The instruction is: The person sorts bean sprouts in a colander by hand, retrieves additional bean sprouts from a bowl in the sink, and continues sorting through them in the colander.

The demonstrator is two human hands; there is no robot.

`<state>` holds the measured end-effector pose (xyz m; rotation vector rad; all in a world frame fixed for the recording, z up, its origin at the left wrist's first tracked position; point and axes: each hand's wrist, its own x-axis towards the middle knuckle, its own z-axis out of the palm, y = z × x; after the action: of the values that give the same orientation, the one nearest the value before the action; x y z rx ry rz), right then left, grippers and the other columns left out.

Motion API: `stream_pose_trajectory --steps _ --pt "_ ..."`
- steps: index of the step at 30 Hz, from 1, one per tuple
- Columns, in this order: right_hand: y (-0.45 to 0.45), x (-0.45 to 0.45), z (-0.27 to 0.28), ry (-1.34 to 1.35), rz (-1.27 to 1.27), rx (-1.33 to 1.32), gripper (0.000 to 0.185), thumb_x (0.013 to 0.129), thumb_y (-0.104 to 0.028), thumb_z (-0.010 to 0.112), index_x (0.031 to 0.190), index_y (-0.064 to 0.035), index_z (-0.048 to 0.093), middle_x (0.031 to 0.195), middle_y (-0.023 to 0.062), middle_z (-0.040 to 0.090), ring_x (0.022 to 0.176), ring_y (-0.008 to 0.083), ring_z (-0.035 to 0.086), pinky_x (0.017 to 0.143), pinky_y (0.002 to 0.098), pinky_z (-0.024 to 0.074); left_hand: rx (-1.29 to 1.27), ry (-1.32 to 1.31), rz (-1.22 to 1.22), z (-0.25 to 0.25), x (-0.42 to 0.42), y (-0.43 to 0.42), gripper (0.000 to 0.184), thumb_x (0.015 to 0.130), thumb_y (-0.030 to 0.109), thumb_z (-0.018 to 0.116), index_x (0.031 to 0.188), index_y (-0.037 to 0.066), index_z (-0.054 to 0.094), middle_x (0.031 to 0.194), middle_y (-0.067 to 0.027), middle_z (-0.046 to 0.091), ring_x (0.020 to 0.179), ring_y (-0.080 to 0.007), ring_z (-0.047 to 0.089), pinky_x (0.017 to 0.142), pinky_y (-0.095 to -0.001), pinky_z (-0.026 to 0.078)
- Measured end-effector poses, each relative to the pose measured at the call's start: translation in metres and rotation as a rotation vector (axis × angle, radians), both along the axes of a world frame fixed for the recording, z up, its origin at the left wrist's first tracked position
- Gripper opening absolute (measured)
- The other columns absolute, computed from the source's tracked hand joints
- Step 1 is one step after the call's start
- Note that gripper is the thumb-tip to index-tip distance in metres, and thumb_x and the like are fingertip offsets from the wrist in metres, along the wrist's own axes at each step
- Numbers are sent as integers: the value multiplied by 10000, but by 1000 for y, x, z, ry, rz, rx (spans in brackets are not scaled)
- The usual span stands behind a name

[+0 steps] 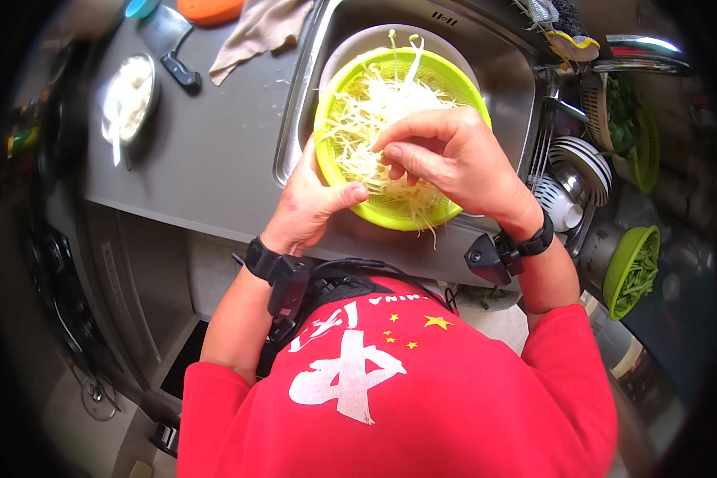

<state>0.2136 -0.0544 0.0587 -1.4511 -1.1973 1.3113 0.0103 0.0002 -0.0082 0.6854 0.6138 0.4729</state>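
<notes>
Two hands at the lime-green basket (322, 137): left hand (315, 193) clamps its near-left rim, thumb on top, sprouts (390, 94) inside, just beyond that thumb. Right hand (458, 155) is over the sprouts, thumb and index pinched narrow; can't tell if a strand is between them. Sprouts look pale, thin, tangled, a few hanging past the near rim.

Exposure: bright over the sink (498, 103) | Highlights: bean sprouts (382, 103) near-white; glare on faucet (644, 49) | Periphery: dark vignette, curved fisheye distortion, softened detail at left and right | Centre: hands and red shirt (446, 382) acceptably sharp
</notes>
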Motion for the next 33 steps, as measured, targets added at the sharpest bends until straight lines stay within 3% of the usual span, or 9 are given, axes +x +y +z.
stream_pose_trajectory --steps 2,9,15,17,20,21,25,26,33 --pt "-1 5 3 150 -25 -84 115 905 -9 628 955 47 715 799 51 709 728 85 673 645 235 566 -1 13 12 0 -1 -1 899 711 86 881 1440 39 357 1360 -107 534 1262 -219 528 1086 -364 433" --pt "-11 9 18 174 -91 11 100 910 10 643 980 35 709 895 50 708 762 90 675 664 224 557 1 3 36 1 -3 -1 882 721 81 870 1438 19 359 1361 -117 544 1261 -231 539 1086 -374 430" --pt "-35 54 16 -5 -517 329 140 944 51 584 1020 24 699 969 76 709 819 117 669 730 233 534 35 23 63 -3 -16 -2 919 692 147 910 1430 3 382 1352 -114 559 1256 -237 546 1083 -374 426" --pt "-36 68 14 -352 -442 468 213 911 87 580 1064 -2 699 1069 102 697 849 150 674 741 260 545 46 29 60 -1 -18 -1 940 678 175 926 1427 0 385 1351 -115 560 1251 -238 550 1079 -374 428" --pt "-20 56 27 -766 -167 635 388 787 110 632 1139 -39 699 1228 131 660 1070 250 647 907 319 530 52 55 48 5 -18 -2 963 657 217 943 1419 -2 396 1340 -111 568 1238 -235 560 1068 -369 436" --pt "-16 49 20 -736 -78 602 440 758 44 658 1184 -66 669 1270 136 630 1148 299 598 959 360 507 53 56 37 7 -17 -2 965 655 221 945 1418 -2 398 1337 -110 570 1235 -235 562 1067 -368 438" --pt "-7 15 -13 -876 94 564 527 870 -268 690 1322 -37 549 1399 205 516 1264 386 518 1068 463 412 54 71 36 9 -13 -4 962 647 232 949 1410 -2 410 1323 -102 583 1215 -226 576 1052 -366 451" --pt "-11 7 -13 -841 156 437 645 847 -268 726 1379 2 482 1427 234 477 1360 414 421 1136 485 346 56 57 47 6 -14 -4 930 662 212 941 1402 1 419 1314 -94 587 1209 -222 579 1043 -366 459" --pt "-24 -23 -19 -853 257 435 583 915 -341 637 1308 70 504 1333 289 521 1284 435 480 1073 516 375 -15 63 55 -3 -22 -8 914 711 167 908 1436 34 368 1344 -92 558 1230 -223 563 1048 -369 455"
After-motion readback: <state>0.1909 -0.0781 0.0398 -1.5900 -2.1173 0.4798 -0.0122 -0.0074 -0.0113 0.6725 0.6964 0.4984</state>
